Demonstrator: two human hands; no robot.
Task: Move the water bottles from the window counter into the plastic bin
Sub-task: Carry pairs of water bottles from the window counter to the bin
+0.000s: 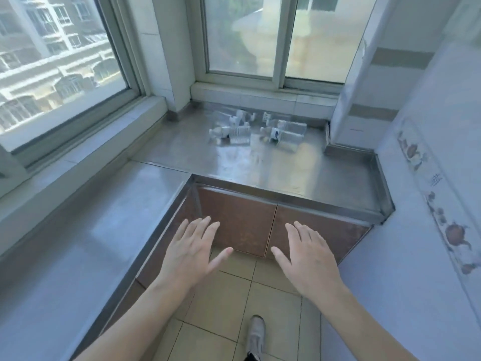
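Note:
Several clear water bottles (pixel 256 128) with white caps lie on their sides on the steel window counter (pixel 299 173), close under the far window. My left hand (pixel 192 252) and my right hand (pixel 309 256) hover side by side in front of the counter's front edge, palms down, fingers straight and spread, holding nothing. Both hands are well short of the bottles. No plastic bin is in view.
The counter is L-shaped and runs along a second window on the left (pixel 65 56). Brown cabinet doors (pixel 260 225) sit under its front edge. A tiled wall (pixel 429 204) closes the right side. My shoe (pixel 256 334) stands on the tiled floor.

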